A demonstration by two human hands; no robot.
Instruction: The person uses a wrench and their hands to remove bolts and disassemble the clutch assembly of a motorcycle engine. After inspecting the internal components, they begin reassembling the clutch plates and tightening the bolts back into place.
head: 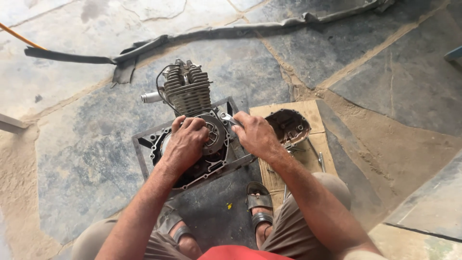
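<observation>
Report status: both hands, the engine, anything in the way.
Left hand gripping the round rotor on the engine. Right hand holding a wrench at it. Engine sits in metal frame. Removed cover on cardboard beside, not obstructing.

The left hand [185, 142] hides much of the round grey metal flywheel [216, 132]; the right hand [256, 135] covers the silver spanner's [230, 119] handle; the orange hose [19, 36] runs off the left edge.
</observation>
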